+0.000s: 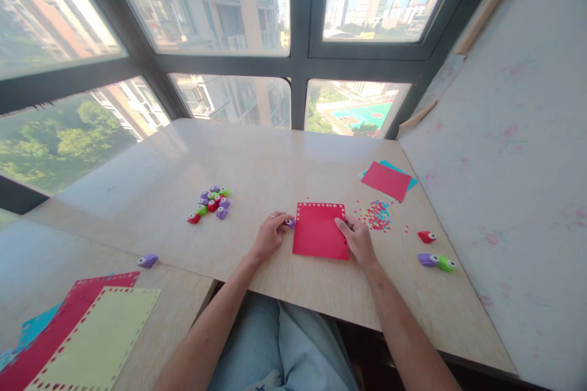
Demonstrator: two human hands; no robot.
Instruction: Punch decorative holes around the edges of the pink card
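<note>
Here, a pale wooden table (257, 159) is sitting in a corner under dark-framed windows (300, 30) that are showing apartment blocks, trees and a green sports court outside, while a whitish wall panel (504, 153) flecked with pink marks is rising along the right. A red card (320, 230) is lying flat near the table's front edge, directly ahead of the person; it is nearly square, its slightly longer axis running away from the person toward the windows, and rows of small punched holes are lining its far and left edges. The left hand (270, 235) is curling closed around a small purple punch (290, 223) that is touching the card's upper left corner. The right hand (356, 238) is resting on the card's right edge with fingers bent, pinning the card down, thumb side toward the paper. Just right of that hand, red and blue confetti (376, 215) is lying scattered. Farther back, a red sheet on a blue sheet (387, 179) is lying at an angle. A cluster of small punches (211, 200) is sitting left of centre, three more punches (433, 253) are lying to the right, and one purple punch (147, 260) is lying by the left table edge. Punched sheets (92, 330) are stacking on a lower table at the near left.
</note>
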